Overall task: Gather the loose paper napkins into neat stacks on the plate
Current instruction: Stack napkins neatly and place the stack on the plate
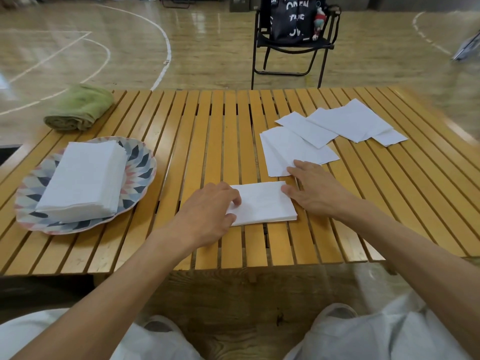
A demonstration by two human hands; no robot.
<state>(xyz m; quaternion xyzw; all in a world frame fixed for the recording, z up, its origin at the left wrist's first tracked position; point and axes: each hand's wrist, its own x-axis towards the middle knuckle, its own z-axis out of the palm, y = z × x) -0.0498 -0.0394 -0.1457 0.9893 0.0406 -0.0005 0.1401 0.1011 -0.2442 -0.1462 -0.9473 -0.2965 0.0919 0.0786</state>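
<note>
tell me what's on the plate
A tall stack of white napkins sits on the patterned plate. The plate's middle is covered by it, so anything beneath cannot be seen.

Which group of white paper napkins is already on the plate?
The tall white napkin stack on the patterned plate, at the left; the others lie on the wooden table.
</note>
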